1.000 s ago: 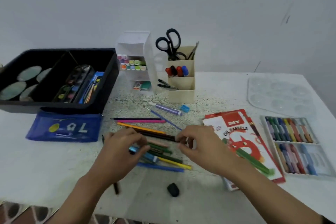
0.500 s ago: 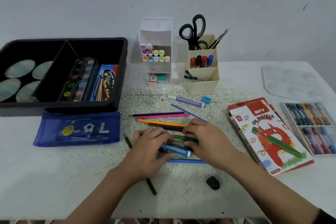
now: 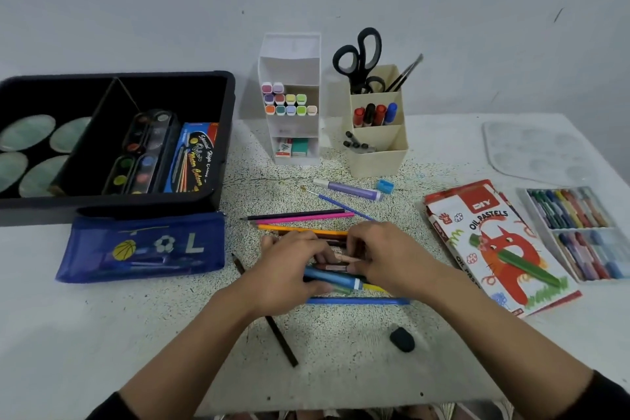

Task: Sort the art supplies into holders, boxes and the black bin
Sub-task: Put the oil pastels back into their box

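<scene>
Hands meet at table centre over the loose pencils [image 3: 300, 229]. Left hand [image 3: 286, 273]: fingers curled over the heap, thumb under a blue marker [image 3: 334, 280], so it grasps marker and pencils together. Right hand [image 3: 392, 256]: fingers bent down onto the same pencils from the 3 o'clock side, gripping their ends. I cannot tell whether the heap is lifted clear of the table [image 3: 102, 334].

Outside the grasp, taken from the hands:
- 12 o'clock: a black and a pink pencil [image 3: 296, 216] side by side, a thin brush [image 3: 341, 205], then a purple pen [image 3: 347, 189] and a blue sharpener [image 3: 384, 185].
- 6 o'clock: one blue pencil [image 3: 358, 301] lying crosswise.
- 7 o'clock: a dark pencil [image 3: 279, 337] running under the left wrist.
- 5 o'clock: a black eraser [image 3: 402, 339].

Black bin [image 3: 112, 206] sits at 10 o'clock and holds a paint set [image 3: 143, 153]. A blue pencil case [image 3: 143, 249] lies just in front of it. White holder [image 3: 289, 54] at 12 o'clock carries markers. Beige holder [image 3: 378, 160] at 1 o'clock carries scissors [image 3: 361, 58]. Pastel box [image 3: 494, 242] is at 3 o'clock, with the open pastel tray [image 3: 579, 228] just beyond it.
</scene>
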`<state>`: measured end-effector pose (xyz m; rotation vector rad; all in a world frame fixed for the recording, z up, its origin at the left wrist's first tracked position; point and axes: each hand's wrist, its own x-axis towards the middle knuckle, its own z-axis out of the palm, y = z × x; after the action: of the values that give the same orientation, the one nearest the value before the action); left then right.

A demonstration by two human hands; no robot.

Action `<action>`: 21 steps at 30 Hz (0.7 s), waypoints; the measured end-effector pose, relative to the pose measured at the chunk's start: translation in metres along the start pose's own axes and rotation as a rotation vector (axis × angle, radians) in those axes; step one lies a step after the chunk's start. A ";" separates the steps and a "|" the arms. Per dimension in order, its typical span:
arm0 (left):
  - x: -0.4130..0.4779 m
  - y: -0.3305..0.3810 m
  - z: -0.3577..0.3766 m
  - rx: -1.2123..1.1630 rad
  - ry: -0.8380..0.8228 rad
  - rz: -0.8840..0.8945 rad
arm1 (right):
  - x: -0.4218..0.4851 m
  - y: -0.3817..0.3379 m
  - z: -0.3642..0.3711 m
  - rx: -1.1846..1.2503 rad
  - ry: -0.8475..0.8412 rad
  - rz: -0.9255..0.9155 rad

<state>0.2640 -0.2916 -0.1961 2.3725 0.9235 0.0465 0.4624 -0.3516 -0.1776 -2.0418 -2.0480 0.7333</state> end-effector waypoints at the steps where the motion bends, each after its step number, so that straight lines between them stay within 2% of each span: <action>1: 0.000 0.000 -0.001 -0.004 0.001 0.007 | 0.000 0.000 -0.001 0.010 0.004 0.002; 7: 0.006 0.000 -0.004 -0.082 -0.003 0.015 | 0.001 0.004 -0.002 0.067 0.031 -0.021; 14: 0.018 -0.002 -0.018 -0.414 0.101 0.040 | 0.002 0.014 -0.010 0.286 0.109 0.067; 21: 0.036 -0.005 -0.026 -0.405 0.151 -0.040 | 0.002 0.026 -0.017 0.370 0.232 0.135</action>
<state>0.2818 -0.2531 -0.1836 1.9940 0.9310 0.3661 0.4930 -0.3475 -0.1752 -1.9562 -1.5318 0.7865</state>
